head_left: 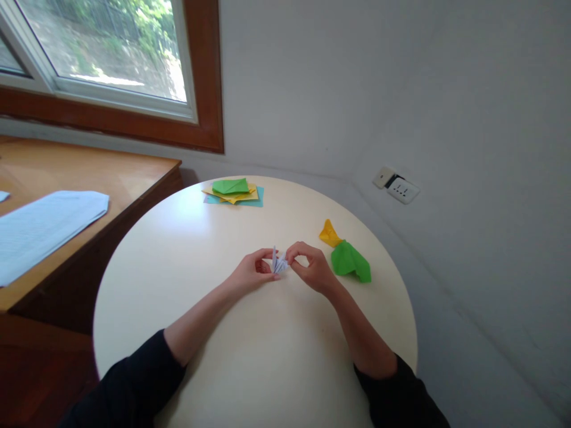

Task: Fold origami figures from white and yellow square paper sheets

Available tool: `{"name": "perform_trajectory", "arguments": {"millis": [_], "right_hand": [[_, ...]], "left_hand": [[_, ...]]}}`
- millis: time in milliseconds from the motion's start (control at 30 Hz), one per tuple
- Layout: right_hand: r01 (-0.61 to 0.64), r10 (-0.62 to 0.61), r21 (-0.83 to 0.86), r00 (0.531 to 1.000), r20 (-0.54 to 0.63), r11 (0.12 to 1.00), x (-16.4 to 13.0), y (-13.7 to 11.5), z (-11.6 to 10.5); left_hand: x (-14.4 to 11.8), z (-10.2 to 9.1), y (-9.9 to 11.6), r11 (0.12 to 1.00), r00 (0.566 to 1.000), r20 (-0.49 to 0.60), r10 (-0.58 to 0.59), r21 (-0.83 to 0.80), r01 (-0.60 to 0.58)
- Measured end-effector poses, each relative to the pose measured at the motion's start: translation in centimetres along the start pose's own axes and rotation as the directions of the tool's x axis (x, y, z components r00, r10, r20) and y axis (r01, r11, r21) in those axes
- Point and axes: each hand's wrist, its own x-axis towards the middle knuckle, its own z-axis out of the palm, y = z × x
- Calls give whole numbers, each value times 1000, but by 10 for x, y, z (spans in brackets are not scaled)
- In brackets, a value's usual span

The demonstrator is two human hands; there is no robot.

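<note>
- Pale folded paper piece (279, 261): sitting near the middle of the round cream table (187, 249), pinched between both hands just above the tabletop; small, whitish-lilac, with narrow pointed flaps standing up
- Left hand (254, 272): curling in from the left, thumb and fingertips closing on the left edge of the paper piece; grip narrow, holding the fold
- Right hand (312, 267): meeting it from the right, fingers bent and nipping the right-hand flap; likewise closed narrowly on the paper
- Step in hand, as judged: a fine fold or flap is being shaped on an origami figure that is looking well advanced; the coming move is likely calling for a steady pinch on one side while the other side is creasing, with care not to tear the thin points
- Green folded piece (350, 261) and yellow folded piece (329, 233): lying touching each other just right of the right hand
- Stack of coloured sheets (234, 192): green over yellow over teal, resting at the far edge of the table
- White papers (40, 229): lying on the wooden desk (111, 172) at left; print too small for reading
- Wall socket (397, 187): no legible marking showing; no brands or labels readable anywhere
</note>
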Motion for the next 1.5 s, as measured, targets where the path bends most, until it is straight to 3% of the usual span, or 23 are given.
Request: {"name": "perform_trajectory", "arguments": {"millis": [233,400,567,800,1100,1333,1500], "right_hand": [[-1,1,4,1000,10,1000,-3,2,-1],[-9,8,11,1000,4,1000,-2,0,-1],[35,-35,-5,999,1,999,-1,-3,1],[83,-82,-93,997,11,992,-2,-3,4],[116,-114,-100,993,30,988,-2,0,9],[116,-115,-79,993,21,990,-3,-2,10],[119,-119,-97,993,9,988,-3,-1,11]], "left_hand": [[-1,0,1,998,998,16,-55,15,55],[1,1,-2,998,1000,-7,-9,-64,8],[0,2,-3,1000,1000,-12,-4,-12,4],[-3,0,5,976,966,-178,186,143,-162],[-5,1,6,906,911,-194,365,299,-299],[-6,2,6,900,903,-221,368,327,-287],[-4,-1,0,934,920,-266,288,290,-209]]}}
